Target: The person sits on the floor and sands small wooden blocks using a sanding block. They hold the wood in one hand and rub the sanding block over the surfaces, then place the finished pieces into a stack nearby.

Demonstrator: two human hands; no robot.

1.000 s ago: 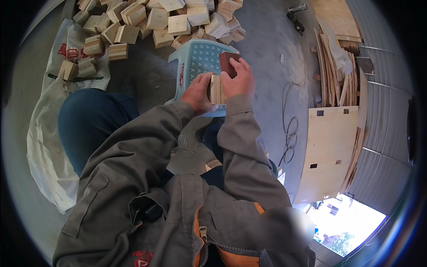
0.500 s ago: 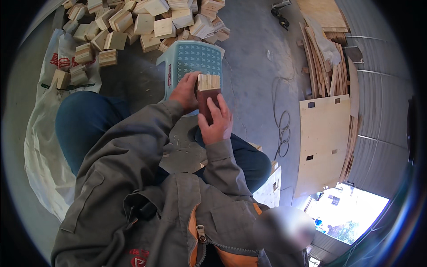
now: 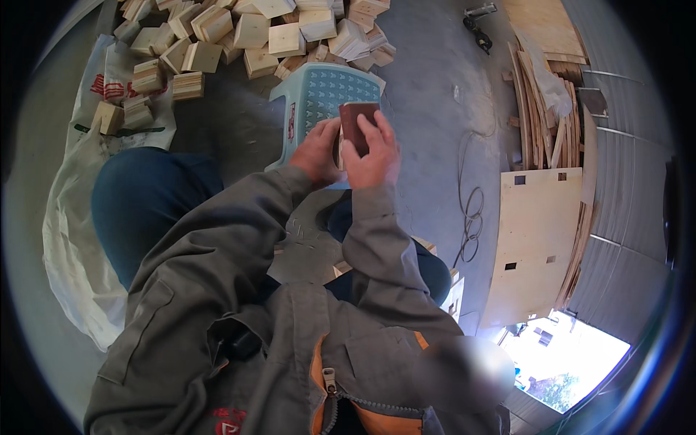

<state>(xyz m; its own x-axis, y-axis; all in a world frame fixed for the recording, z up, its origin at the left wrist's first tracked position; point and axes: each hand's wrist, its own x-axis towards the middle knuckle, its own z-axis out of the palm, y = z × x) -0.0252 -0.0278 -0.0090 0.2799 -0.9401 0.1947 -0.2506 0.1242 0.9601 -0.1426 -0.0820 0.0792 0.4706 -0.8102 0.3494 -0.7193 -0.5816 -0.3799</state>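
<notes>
Brown block (image 3: 355,122) is clamped in R hand (image 3: 375,161) fingers, wood pc. (image 3: 340,153) in L hand (image 3: 317,154) fingers, above stool (image 3: 330,85); pc. could be knocked loose if over-pressed.

A reddish-brown rectangular block (image 3: 350,122) is held, long side pointing away, above the blue stool (image 3: 330,78). A pale wooden block (image 3: 341,153) is held at its left edge — mostly hidden; contact cannot be confirmed.

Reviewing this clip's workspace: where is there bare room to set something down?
Bare: top of the stool beyond left hand and right hand; floor between stool and cable. Crowded: past the stool, among the blocks, and farther right, by the boards.
</notes>
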